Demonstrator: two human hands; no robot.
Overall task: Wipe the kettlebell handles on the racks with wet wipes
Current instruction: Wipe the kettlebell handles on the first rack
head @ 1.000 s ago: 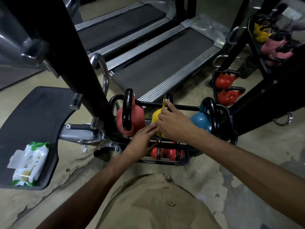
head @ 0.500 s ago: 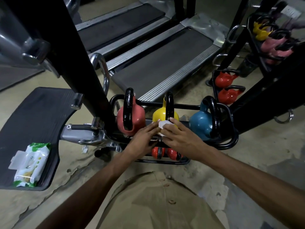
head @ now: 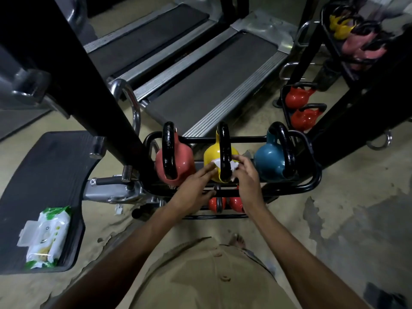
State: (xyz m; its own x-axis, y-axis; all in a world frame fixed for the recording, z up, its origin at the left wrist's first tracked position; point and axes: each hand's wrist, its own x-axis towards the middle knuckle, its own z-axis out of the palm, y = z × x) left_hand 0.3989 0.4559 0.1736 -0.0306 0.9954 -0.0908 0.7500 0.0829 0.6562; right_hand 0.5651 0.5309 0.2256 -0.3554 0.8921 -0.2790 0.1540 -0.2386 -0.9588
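- Kettlebell handle (head: 223, 141) of the yellow kettlebell (head: 210, 156), mid-row on the top tier of the rack (head: 312, 181), has the wet wipe (head: 234, 164) wrapped round its near end.
- Right hand (head: 248, 177) curls its fingers onto the wipe, pinching it; left hand (head: 194, 188) lays straight, close-set fingers against the other side.
- Best done by keeping the wipe snug and sliding it along the whole loop (underside too, I judge).
- Beside it stand a pink kettlebell (head: 185, 161) and a blue kettlebell (head: 267, 161); red kettlebells (head: 236, 202) sit on the tier below.
- Wipes pack (head: 48, 237) lies on the footplate (head: 44, 175), flap open.

Narrow gaps flank the yellow kettlebell (head: 210, 156), hemmed by the pink kettlebell (head: 185, 161) and blue kettlebell (head: 268, 161)
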